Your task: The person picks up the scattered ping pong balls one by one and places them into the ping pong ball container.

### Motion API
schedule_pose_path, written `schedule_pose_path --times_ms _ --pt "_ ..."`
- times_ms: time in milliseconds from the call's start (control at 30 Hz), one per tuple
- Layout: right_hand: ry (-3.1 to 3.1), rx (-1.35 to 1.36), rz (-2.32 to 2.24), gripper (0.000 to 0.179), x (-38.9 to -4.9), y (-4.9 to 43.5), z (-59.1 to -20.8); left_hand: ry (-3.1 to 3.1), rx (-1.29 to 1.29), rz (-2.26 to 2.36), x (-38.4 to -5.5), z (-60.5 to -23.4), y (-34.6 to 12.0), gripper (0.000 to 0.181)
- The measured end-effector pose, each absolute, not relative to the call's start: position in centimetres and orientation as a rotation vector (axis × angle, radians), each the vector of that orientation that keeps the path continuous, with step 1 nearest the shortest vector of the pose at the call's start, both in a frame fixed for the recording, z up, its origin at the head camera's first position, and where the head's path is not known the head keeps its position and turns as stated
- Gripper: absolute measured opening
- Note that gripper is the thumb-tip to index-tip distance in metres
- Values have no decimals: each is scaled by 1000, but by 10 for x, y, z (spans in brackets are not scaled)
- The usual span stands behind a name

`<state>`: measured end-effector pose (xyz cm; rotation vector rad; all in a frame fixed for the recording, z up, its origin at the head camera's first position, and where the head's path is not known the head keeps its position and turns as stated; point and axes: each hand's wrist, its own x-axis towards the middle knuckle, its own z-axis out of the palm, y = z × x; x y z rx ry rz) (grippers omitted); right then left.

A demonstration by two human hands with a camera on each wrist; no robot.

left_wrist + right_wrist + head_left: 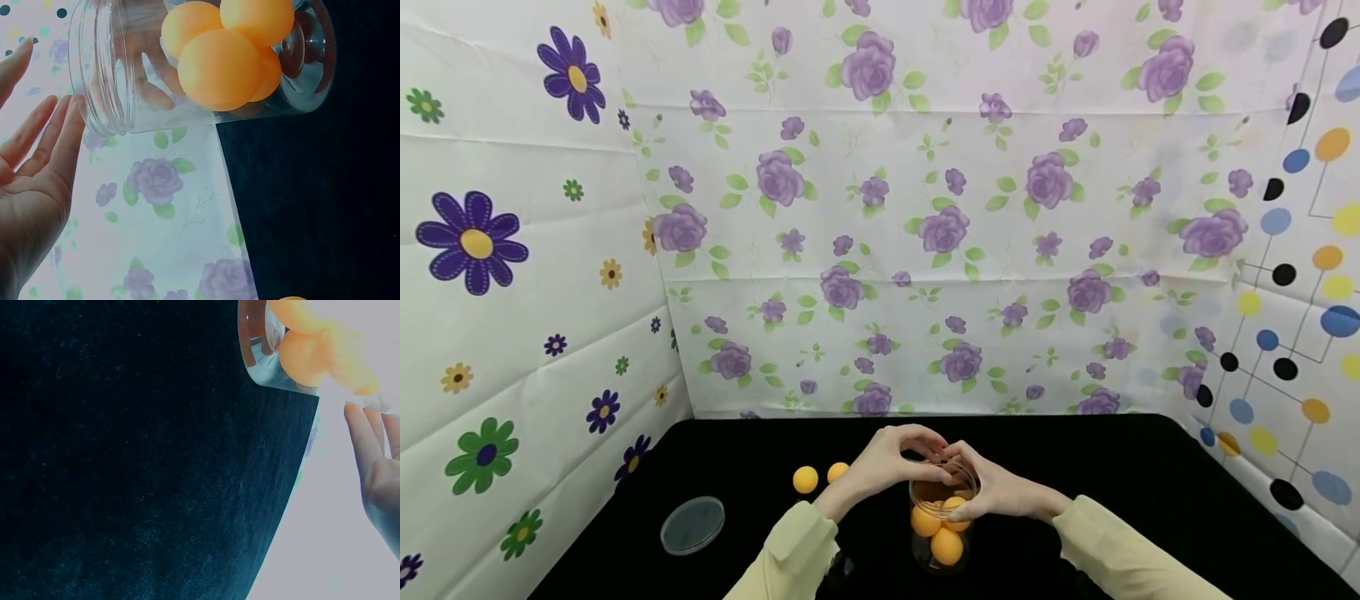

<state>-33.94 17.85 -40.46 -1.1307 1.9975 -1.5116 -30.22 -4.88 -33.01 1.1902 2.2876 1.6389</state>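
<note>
A clear jar (919, 546) with a ribbed neck stands upright on the black table, holding several orange ping-pong balls (947, 547). From the right side, my right hand (1003, 492) grips its upper part, thumb in front and fingers behind. My left hand (895, 457) is at the mouth with fingers extended, fingertips right at the rim and the thumb apart from them in the left wrist view. Through the jar wall (147, 119) there, some of the right hand's fingers show. In the right wrist view, fingertips of the right hand (375, 456) meet the jar's side.
Two orange balls, one by the left forearm (805, 479) and one partly behind the left wrist (837, 472), lie on the black table (1075, 450). A round clear lid (692, 527) lies farther left. Patterned cloth walls (880, 333) enclose the table's back and sides.
</note>
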Motion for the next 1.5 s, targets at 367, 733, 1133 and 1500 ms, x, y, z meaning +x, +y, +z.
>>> schedule_pose_path --times_ms 367,733,1133,1500 --pt "2020 -1105 -1500 58 -339 178 -403 2278 1126 1703 -305 -330 -60 32" --pt "2047 -1127 -1486 59 -339 180 -401 2266 1042 1852 -330 -353 -79 31" --pt "2053 -1151 -1487 60 -341 180 -407 2260 912 1981 -336 -363 -111 37" --pt "1995 -1178 -1502 59 -339 181 -405 2205 775 2054 -340 -373 -134 43"
